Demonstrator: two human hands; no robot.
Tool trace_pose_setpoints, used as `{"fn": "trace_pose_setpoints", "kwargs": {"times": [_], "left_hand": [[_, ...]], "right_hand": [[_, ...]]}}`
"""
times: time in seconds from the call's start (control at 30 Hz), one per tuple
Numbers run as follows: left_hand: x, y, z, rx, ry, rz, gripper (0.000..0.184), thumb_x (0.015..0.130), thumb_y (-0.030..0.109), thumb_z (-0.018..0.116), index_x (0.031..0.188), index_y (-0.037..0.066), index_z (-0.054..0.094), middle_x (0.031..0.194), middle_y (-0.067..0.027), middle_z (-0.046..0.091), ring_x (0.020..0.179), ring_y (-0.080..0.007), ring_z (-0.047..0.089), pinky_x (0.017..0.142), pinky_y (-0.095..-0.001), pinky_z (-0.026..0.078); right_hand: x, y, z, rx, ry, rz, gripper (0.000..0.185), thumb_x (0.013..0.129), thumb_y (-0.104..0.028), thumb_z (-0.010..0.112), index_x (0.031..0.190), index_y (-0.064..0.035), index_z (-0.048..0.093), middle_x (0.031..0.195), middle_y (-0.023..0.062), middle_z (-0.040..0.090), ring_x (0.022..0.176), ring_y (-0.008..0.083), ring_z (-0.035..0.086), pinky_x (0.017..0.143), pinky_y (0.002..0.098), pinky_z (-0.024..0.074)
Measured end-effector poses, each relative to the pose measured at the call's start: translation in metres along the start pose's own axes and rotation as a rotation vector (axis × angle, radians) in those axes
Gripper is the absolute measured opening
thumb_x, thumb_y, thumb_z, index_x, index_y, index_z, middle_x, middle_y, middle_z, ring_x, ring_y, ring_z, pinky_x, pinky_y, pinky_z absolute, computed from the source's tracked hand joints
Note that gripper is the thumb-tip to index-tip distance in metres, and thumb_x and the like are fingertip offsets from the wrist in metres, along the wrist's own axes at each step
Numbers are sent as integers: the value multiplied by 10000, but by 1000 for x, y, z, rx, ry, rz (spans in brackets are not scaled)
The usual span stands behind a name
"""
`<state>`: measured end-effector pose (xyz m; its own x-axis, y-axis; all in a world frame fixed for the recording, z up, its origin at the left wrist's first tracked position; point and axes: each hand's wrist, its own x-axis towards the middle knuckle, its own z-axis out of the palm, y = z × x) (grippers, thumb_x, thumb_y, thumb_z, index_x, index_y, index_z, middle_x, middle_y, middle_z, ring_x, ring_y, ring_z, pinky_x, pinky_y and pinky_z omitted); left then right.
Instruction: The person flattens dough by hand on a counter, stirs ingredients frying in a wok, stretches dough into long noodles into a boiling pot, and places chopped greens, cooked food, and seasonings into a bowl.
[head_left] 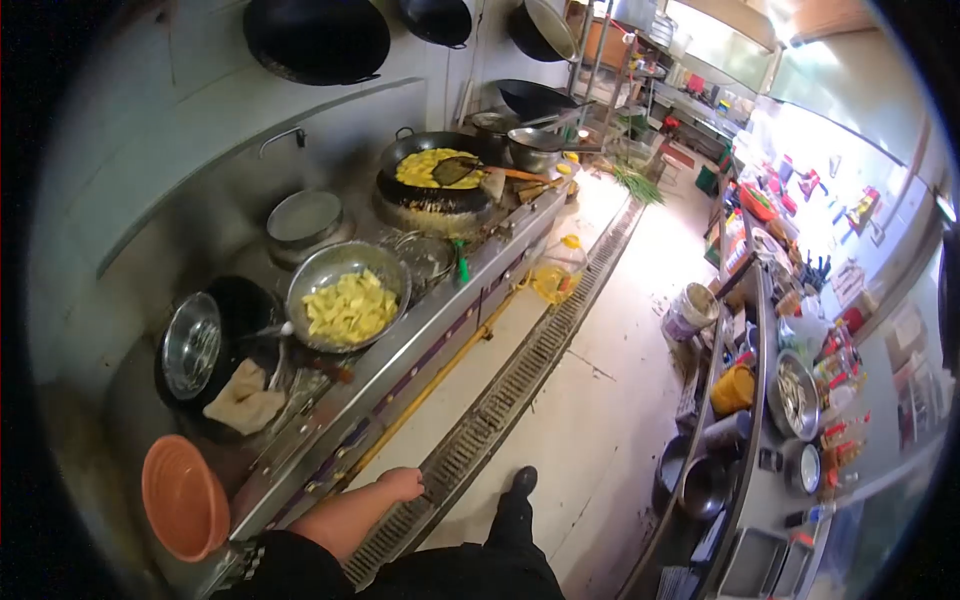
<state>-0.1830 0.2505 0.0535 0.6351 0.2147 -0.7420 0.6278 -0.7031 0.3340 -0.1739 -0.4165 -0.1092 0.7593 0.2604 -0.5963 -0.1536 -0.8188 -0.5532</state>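
My left hand (402, 484) hangs low beside the stove counter, over the floor drain, its fingers curled into a loose fist. Nothing shows in it, and it touches nothing. My right hand is out of view. On the counter, a metal bowl (397, 273) holds yellow chunks of food (350, 305). Farther along, a wok (395, 155) on the burner has yellow pieces (428, 165) in it, with a wooden-handled strainer (455, 172) lying across. A beige cloth (245, 400) rests near a dark wok at the near end.
An orange plastic basin (185, 498) stands at the counter's near end. A grated drain (520, 380) runs along the floor, with an oil jug (557, 272) beside it. At right, a shelf counter carries a metal bowl (793, 395), bottles and pots. A bucket (690, 312) stands by it.
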Motion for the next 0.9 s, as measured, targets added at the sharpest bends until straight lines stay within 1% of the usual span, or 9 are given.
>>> {"fn": "trace_pose_setpoints", "kwargs": {"times": [0.17,0.23,0.27,0.33,0.4,0.63,0.67,0.73,0.9], "left_hand": [[109,8,-42,-10,77,-78,335,825,292,538,1036,41,607,1086,-151,595,996,-333,564,838,-454,451],[147,-24,-23,71,5,-77,328,827,290,538,1015,35,624,1088,-168,592,1000,-349,559,835,-460,452],[155,-39,-8,145,-26,-10,325,833,289,535,1006,31,630,1084,-177,592,1001,-356,557,830,-463,454],[163,-38,-7,572,-325,57,340,826,318,542,1016,51,635,1070,-183,596,984,-362,564,810,-466,460],[121,20,-77,-246,-240,-448,324,827,333,543,976,72,663,1000,-175,623,951,-361,580,798,-458,467],[244,33,-84,-372,-41,-261,413,872,470,521,946,82,643,796,-111,622,791,-226,599,719,-391,467],[268,40,-93,-367,-7,-253,383,852,437,529,920,80,648,783,-115,624,768,-237,603,706,-393,472],[322,50,-120,-341,93,-219,323,813,372,545,868,74,658,757,-124,629,723,-258,611,680,-397,481],[334,138,-256,-876,467,-350,209,757,235,559,798,60,666,713,-140,627,668,-278,621,641,-400,492]], "right_hand": [[227,-147,-111,-349,59,-224,278,845,-269,548,913,-4,598,695,68,596,564,179,551,494,374,441],[321,-249,-174,-618,-44,-416,296,803,-325,526,786,-51,637,856,194,629,814,375,603,719,451,487],[340,-334,-206,-334,-33,-153,311,796,-336,553,811,-39,643,870,199,626,807,381,600,726,452,484],[418,-450,-248,-539,29,-352,350,836,-354,506,876,-28,626,859,215,623,854,389,587,750,465,471],[459,-591,-287,-417,134,-631,325,788,-303,613,961,-27,619,864,189,633,823,364,600,734,429,482],[594,-913,-290,-267,218,-997,284,766,-174,636,1002,-19,611,935,188,594,771,320,613,723,396,498],[615,-933,-281,-327,165,-1000,373,750,-193,639,1093,-64,569,1090,190,539,960,354,551,844,415,453],[635,-974,-274,-511,246,-1159,472,744,-206,654,1180,-92,513,1123,186,513,1040,355,505,887,416,428],[706,-1057,-265,-796,219,-1240,585,744,-188,643,1281,-130,418,1129,191,501,1052,380,487,891,452,416]]}}
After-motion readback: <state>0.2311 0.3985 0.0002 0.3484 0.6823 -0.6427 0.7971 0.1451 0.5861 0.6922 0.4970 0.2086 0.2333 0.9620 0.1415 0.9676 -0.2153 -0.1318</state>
